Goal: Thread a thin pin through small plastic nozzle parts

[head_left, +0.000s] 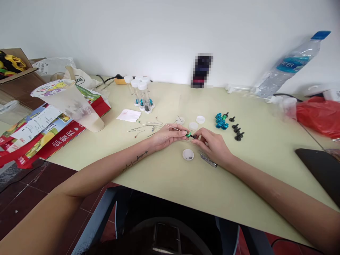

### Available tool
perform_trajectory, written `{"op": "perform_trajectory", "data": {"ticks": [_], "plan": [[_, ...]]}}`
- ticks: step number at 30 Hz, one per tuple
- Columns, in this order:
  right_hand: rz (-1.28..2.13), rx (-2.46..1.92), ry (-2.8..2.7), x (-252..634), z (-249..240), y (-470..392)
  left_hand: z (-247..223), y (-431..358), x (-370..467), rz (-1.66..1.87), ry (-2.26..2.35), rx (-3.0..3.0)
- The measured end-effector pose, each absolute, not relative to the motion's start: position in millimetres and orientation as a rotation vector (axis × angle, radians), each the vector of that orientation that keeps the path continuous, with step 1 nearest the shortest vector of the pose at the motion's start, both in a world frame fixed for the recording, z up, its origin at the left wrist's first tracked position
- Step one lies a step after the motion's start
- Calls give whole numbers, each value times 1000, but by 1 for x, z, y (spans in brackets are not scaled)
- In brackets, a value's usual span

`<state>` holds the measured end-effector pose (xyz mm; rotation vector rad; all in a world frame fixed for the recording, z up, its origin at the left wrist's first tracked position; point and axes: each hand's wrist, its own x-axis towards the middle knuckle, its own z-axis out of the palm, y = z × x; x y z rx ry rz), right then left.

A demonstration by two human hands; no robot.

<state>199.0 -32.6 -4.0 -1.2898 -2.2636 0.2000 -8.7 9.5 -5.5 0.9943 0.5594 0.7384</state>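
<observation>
My left hand [170, 136] is closed, pinching a small shiny green metal piece [188, 135]; a thin metal rod [172, 127] sticks out up and to the left from its fingers. My right hand [212, 143] is closed on a small black flat-headed piece [193, 137], which meets the green piece's right end. Whether the two are joined I cannot tell. Just below the hands sits a round white cap [188, 154] with tiny dark bits in it. Thin grey metal rods [208, 160] lie partly under my right hand.
Several thin rods with small coloured ends [146, 127] lie at left. Clear tubes [145, 95] stand behind them. Blue metal pieces [221, 122] and black flat-headed pieces [237, 129] lie at right. A tall cup [77, 106], water bottle [289, 67] and dark phone-like slab [318, 170] flank the work.
</observation>
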Motion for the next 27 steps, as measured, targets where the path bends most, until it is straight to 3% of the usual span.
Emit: {"op": "perform_trajectory", "data": {"ticks": [27], "plan": [[145,-1291,-2232,198,-4,-33,-5,8,-8,757,561,1000]]}}
